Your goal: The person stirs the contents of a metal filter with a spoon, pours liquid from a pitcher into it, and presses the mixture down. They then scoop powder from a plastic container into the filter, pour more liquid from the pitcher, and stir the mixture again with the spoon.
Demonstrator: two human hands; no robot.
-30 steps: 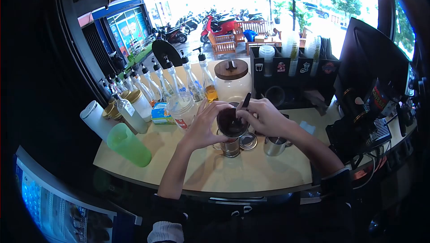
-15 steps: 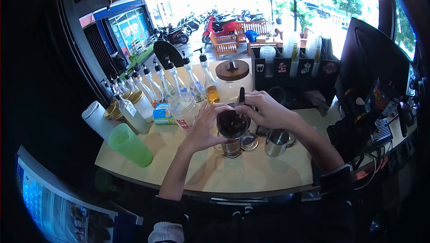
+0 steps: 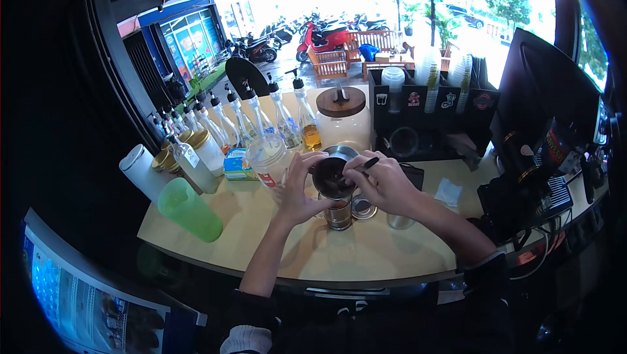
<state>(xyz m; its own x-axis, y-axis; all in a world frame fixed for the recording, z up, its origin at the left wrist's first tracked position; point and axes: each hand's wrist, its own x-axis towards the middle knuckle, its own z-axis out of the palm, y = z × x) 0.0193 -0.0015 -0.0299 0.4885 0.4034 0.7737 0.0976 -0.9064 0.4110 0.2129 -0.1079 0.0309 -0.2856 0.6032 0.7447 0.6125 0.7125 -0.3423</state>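
My left hand point(image 3: 302, 187) is wrapped round the side of a round container point(image 3: 332, 179) with dark contents, tilted toward me. A slim tool with a black handle point(image 3: 371, 162) is pinched in my right hand point(image 3: 385, 184), its lower end at the container's opening. Directly beneath the container stands a metal cup point(image 3: 339, 217) on the counter. A small round metal lid point(image 3: 364, 208) lies to the right of the cup. Farther right, a metal pitcher point(image 3: 400, 221) is partly hidden behind my right hand.
Pump bottles point(image 3: 281, 115) line the counter's back left. Beside them are a wood-lidded jar point(image 3: 341, 122), a clear pitcher point(image 3: 266, 158) and a green cup point(image 3: 189, 210). A black cup holder point(image 3: 434, 109) stands behind, a white cloth point(image 3: 449, 192) lies right, near black equipment point(image 3: 522, 191).
My right hand has moved slightly right and down, and the black handle has gone from upright to leaning right. The container has shifted a little left and the white cloth has come into view.
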